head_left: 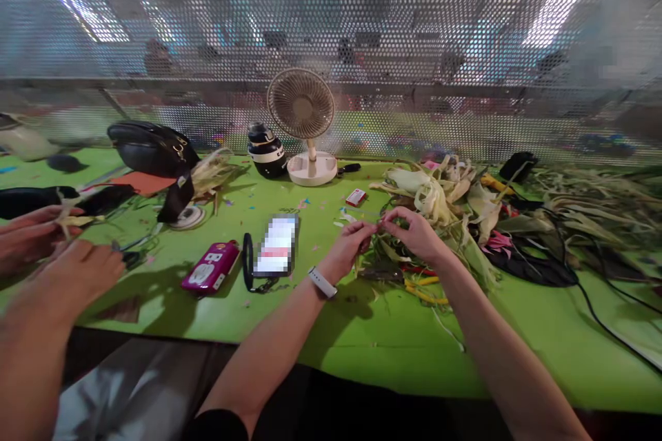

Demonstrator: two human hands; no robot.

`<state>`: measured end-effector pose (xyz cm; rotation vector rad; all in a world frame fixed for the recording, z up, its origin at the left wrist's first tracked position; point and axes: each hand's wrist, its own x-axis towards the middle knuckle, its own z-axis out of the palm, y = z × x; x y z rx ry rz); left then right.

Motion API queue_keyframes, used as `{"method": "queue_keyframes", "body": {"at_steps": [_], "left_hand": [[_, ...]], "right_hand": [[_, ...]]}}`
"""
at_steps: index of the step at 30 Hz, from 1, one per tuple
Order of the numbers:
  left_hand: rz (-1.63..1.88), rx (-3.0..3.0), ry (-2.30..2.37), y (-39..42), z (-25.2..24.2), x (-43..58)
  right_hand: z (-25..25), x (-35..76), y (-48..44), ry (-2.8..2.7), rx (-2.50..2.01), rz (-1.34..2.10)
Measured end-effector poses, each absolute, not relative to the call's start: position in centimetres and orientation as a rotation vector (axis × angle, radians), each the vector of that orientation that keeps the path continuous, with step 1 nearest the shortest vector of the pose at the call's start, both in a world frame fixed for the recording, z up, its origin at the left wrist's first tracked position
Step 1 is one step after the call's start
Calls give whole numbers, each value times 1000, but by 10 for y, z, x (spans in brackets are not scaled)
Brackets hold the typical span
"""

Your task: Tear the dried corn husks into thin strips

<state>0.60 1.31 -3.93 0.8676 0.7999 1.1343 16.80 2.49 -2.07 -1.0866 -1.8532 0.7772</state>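
My left hand [347, 249], below a white wristband, has its fingers pinched together. Facing it, my right hand [414, 236] is pinched too, and the fingertips of both hands nearly meet. What they hold is too small to make out. Right behind and beside them lies a heap of pale, dry corn husks [432, 196] mixed with green strips. Under my right hand is a tool with yellow handles [427, 289], partly covered by husk scraps. A small red and white box [356, 197] lies just beyond my hands.
A fan [301, 107] and a black bottle [266, 151] stand by the perforated metal screen. A phone [276, 246] and a magenta device [211, 267] lie to the left. At far left, another person's hands [85, 269] work with husk strips. Black cables [594, 310] run at right.
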Motion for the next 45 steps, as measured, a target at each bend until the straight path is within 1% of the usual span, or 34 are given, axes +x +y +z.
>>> {"method": "queue_keyframes", "body": {"at_steps": [8, 16, 21, 25, 29, 35, 41, 45], "left_hand": [[1160, 886, 839, 15, -41, 7], [1149, 954, 875, 14, -38, 5], [1119, 952, 903, 14, -37, 5], [1071, 936, 789, 16, -44, 7], [1108, 906, 751, 16, -48, 9], [1102, 967, 731, 13, -49, 9], [1161, 1037, 758, 16, -43, 3], [1156, 1088, 784, 17, -38, 0]], "right_hand": [[-25, 165, 27, -1791, -1183, 540], [-25, 158, 25, -1714, -1223, 450], [-24, 155, 23, -1629, -1234, 478], [-25, 156, 25, -1615, -1188, 542], [-29, 158, 30, -1584, -1146, 606], [-33, 160, 33, -1571, -1174, 585], [-24, 165, 27, -1728, -1091, 360], [-22, 165, 25, -1930, -1118, 296]]}}
